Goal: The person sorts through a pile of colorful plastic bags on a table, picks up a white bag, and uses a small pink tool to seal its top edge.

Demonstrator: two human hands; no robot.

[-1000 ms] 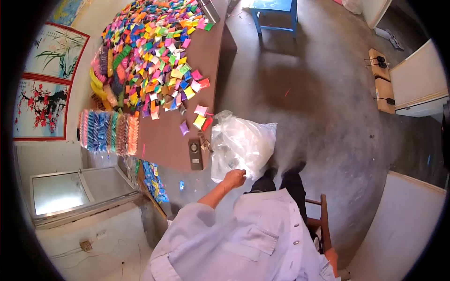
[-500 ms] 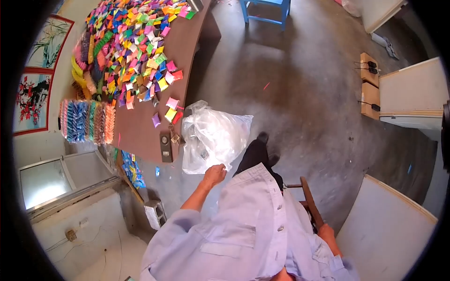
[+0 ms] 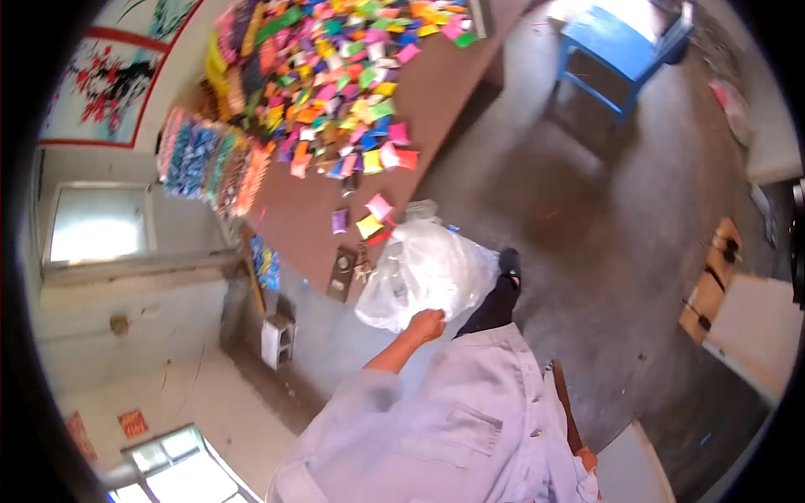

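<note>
My left hand (image 3: 427, 324) is closed on the near edge of a clear, crumpled plastic bag (image 3: 436, 268). The bag hangs beside the corner of the brown table (image 3: 293, 226), in front of my legs. Pale contents inside it cannot be made out. My right hand (image 3: 586, 458) is low at my right side, partly hidden by my jacket. It rests closed at the end of a dark wooden chair rail (image 3: 565, 402); its fingers show only in part.
Many small colourful pillow-shaped packets (image 3: 344, 84) cover the table. Bundled striped packs (image 3: 214, 163) lie at its left edge, a dark box-like device (image 3: 341, 272) and keys (image 3: 363, 264) at its near corner. A blue chair (image 3: 616, 50) stands ahead, a concrete block (image 3: 277, 341) at left.
My view has turned left, so the room appears shifted and tilted. My left hand keeps its hold on the bag, which is now closer against the table corner. My right hand stays at the chair rail.
</note>
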